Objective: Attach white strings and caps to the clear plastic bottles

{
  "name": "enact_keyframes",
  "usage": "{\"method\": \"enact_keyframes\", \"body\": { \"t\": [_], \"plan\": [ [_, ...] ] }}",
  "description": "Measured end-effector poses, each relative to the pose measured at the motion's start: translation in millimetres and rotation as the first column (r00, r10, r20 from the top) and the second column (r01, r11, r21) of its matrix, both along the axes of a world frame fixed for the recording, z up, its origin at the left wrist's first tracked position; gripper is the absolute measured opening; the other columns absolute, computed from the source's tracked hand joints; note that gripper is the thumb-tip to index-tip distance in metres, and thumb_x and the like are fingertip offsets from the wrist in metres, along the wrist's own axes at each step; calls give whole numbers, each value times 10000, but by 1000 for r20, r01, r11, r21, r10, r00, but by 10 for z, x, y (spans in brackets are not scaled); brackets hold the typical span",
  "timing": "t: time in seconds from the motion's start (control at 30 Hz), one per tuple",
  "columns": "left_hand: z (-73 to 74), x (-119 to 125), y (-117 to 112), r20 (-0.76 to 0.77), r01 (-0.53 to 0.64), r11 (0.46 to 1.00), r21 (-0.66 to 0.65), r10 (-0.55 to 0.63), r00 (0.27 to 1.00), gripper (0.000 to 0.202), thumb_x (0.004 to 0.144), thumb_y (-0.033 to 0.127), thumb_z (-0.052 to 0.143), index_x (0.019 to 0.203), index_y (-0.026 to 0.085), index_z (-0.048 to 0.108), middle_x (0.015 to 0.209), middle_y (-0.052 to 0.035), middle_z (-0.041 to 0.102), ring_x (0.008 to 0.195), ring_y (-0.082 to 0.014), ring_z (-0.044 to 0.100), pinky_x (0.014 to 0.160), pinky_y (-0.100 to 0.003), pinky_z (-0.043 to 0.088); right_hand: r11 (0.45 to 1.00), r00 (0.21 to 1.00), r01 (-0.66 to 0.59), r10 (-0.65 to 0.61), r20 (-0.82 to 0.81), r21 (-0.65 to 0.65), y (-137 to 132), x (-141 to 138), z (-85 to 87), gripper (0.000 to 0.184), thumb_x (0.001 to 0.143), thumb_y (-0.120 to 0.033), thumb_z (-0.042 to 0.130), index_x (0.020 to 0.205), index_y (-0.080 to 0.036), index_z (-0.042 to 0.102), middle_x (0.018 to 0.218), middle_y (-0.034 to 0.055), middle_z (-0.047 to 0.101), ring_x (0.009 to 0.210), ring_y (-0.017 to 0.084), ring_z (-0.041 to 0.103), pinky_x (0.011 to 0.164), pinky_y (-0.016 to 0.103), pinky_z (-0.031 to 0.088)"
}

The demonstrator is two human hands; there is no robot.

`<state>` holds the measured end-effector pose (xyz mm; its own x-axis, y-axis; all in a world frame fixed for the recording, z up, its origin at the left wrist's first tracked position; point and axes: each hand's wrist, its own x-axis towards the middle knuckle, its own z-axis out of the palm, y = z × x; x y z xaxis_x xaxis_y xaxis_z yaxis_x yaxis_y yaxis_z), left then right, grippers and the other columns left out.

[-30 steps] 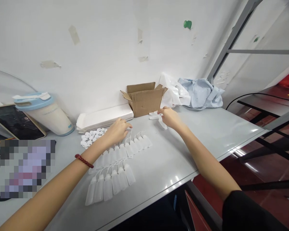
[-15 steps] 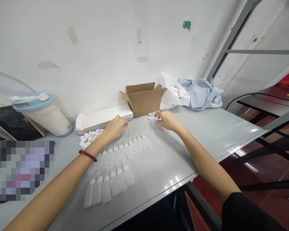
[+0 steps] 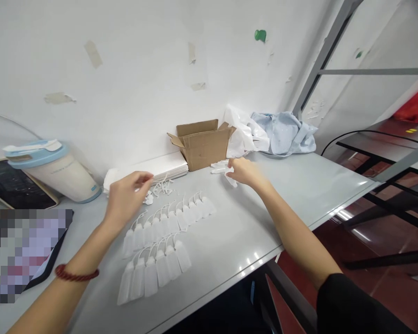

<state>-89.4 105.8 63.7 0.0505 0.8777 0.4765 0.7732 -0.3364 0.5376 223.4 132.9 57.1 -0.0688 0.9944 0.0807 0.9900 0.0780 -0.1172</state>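
Observation:
My right hand (image 3: 246, 174) is closed on a small translucent plastic bottle (image 3: 231, 179) just in front of the cardboard box. More clear plastic pieces (image 3: 218, 166) lie beside its fingertips. Over on the left, my left hand (image 3: 128, 197) is raised above the small white caps (image 3: 148, 198), thumb and fingers drawn together; what they pinch, if anything, is too small to tell. A tangle of white cords (image 3: 163, 185) lies past its fingertips. Two rows of small translucent bottles with white cord loops, the front row (image 3: 155, 271) and back row (image 3: 169, 221), lie flat on the grey table.
An open cardboard box (image 3: 205, 148) and a stack of white sheets (image 3: 170, 166) stand against the wall. A tumbler (image 3: 61, 171) and tablet-like device (image 3: 19, 183) are at left. A white plastic bag (image 3: 245, 134) and blue cloth (image 3: 284, 134) lie at back right.
My left hand has moved left and towards me, off the cords, which now show. My right hand stays by the box, with the translucent bottle now visible below its fingers. The view has shifted slightly.

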Motion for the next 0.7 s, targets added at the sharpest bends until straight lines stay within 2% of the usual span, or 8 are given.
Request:
{"method": "enact_keyframes", "body": {
  "t": [0.07, 0.1, 0.13, 0.27, 0.43, 0.53, 0.63, 0.7],
  "plan": [
    [-34, -123, -178, 181, -49, 992, -119, 70, 981, 190, 748, 358, 621, 855, 211, 676, 872, -15, 721, 872, -228, 666, 829, -336, 508, 1000, 1000, 10, -9, 13, -21, -5, -3, 6, 208, 805, -252, 602, 976, -137, 630, 990, 159, 653, 894, 284, 617, 619, 299, 377],
    [-54, -171, -252, 272, -114, 981, -154, 153, 950, 192, 699, 358, 667, 808, 201, 683, 823, -21, 723, 845, -233, 673, 810, -339, 520, 999, 1000, 11, -11, 17, -35, -9, -5, 10, 177, 796, -244, 607, 930, -134, 645, 958, 159, 657, 869, 280, 623, 610, 297, 375],
    [-71, -205, -313, 340, -129, 974, -186, 187, 922, 212, 671, 360, 692, 800, 192, 685, 809, -31, 723, 843, -239, 676, 810, -346, 527, 999, 1000, 11, -10, 18, -50, -14, -7, 14, 150, 786, -234, 612, 887, -133, 655, 928, 157, 660, 840, 272, 627, 600, 294, 372],
    [-67, -188, -443, 526, -111, 968, -224, 216, 823, 206, 619, 317, 736, 768, 185, 684, 841, -46, 729, 871, -255, 683, 857, -381, 530, 996, 1000, 0, 1, 13, -88, -32, -32, 32, 131, 751, -189, 619, 859, -128, 659, 850, 137, 664, 766, 236, 631, 578, 275, 363],
    [17, -20, -536, 535, -90, 972, -217, 196, 822, 150, 659, 308, 725, 771, 209, 709, 806, -47, 737, 887, -270, 680, 851, -402, 537, 995, 1000, -22, 22, -7, -99, -27, -109, -8, 193, 742, -147, 604, 926, -101, 645, 915, 168, 658, 807, 254, 630, 586, 276, 365],
    [1, 19, -571, 569, -47, 967, -249, 185, 802, 157, 657, 305, 741, 782, 214, 719, 797, -41, 739, 876, -261, 685, 865, -396, 536, 991, 996, -73, 66, -62, -116, -24, -160, -49, 283, 731, -168, 626, 1006, -103, 624, 984, 177, 649, 849, 261, 622, 587, 270, 373],
    [-49, 24, -571, 637, 41, 959, -282, 155, 755, 164, 634, 293, 770, 758, 198, 718, 863, -40, 736, 917, -258, 684, 891, -383, 534, 972, 974, -178, 152, -168, -151, -53, -210, -51, 356, 755, -193, 606, 1107, -148, 580, 883, 97, 674, 758, 196, 624, 567, 241, 390],
    [-78, 31, -566, 679, 103, 950, -294, 132, 722, 176, 619, 286, 785, 749, 190, 714, 891, -46, 734, 930, -262, 684, 898, -384, 537, 941, 911, -300, 234, -341, -156, -89, -257, -39, 370, 809, -201, 546, 1178, -183, 536, 766, 26, 662, 646, 141, 604, 546, 220, 399]
  ]
}}
